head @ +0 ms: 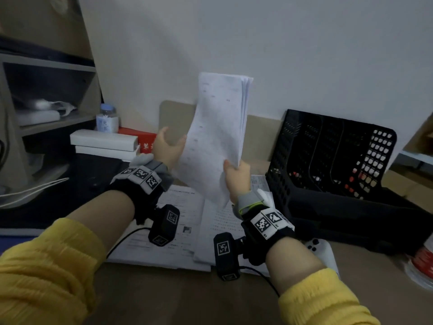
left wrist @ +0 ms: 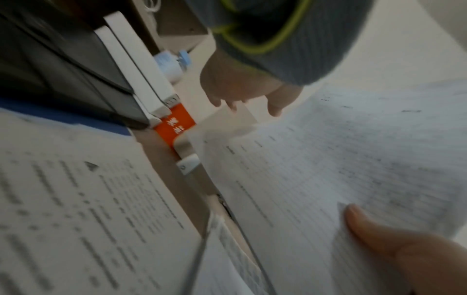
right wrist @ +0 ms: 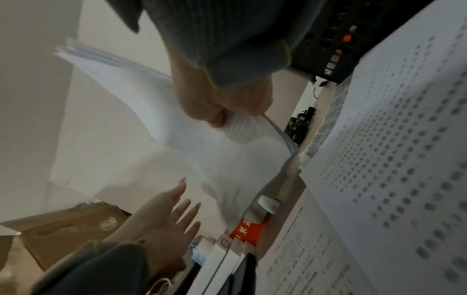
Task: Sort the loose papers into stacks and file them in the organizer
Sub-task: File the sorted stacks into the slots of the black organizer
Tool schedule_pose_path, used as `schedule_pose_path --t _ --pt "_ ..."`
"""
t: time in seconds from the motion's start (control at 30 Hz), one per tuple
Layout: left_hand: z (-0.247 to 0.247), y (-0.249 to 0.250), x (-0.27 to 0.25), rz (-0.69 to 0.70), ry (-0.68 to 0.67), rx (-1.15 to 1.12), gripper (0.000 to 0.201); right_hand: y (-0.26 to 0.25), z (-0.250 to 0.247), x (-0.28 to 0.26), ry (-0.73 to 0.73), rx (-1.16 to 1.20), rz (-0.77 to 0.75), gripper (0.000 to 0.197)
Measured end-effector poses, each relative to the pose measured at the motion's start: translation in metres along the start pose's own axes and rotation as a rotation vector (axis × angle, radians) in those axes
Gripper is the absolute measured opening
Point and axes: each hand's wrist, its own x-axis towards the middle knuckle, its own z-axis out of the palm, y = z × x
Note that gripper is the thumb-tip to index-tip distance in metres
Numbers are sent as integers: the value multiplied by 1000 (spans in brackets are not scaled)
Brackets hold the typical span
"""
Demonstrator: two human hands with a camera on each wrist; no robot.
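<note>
Rt hand (head: 236, 177) pinches paper stack (head: 218, 134) — lt hand (head: 167, 146) open beside.

Hardly any writing here can be made out. The flat red cardboard box (head: 140, 140) at about nine o'clock from the raised white paper stack (head: 218, 137) carries white Chinese characters, too blurred to read. The stack's printed rows, and the printed white sheets lying on the brown desk (head: 178, 221) at six o'clock, are only grey smudges. The black-and-white square marker tags on the black wrist bands (head: 143, 175) are coded patterns, not words.
</note>
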Motion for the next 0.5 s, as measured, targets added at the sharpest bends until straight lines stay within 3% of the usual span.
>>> schedule_pose_path --t 0.1,0.23,0.3,0.4,0.5 --pt "41 31 -27 65 -183 -143 70 -14 -27 -1 169 7 -108 23" --pt "99 73 -66 70 -586 -356 58 -32 -54 -7 264 27 -261 30" --pt "119 86 -80 27 -755 -347 76 -35 -64 -8 287 30 -282 34" --pt "140 102 -101 17 -886 -375 76 -31 -81 -8 343 -3 -290 35" --pt "155 115 -120 29 -963 -438 96 -28 -101 -6 395 -31 -299 40"
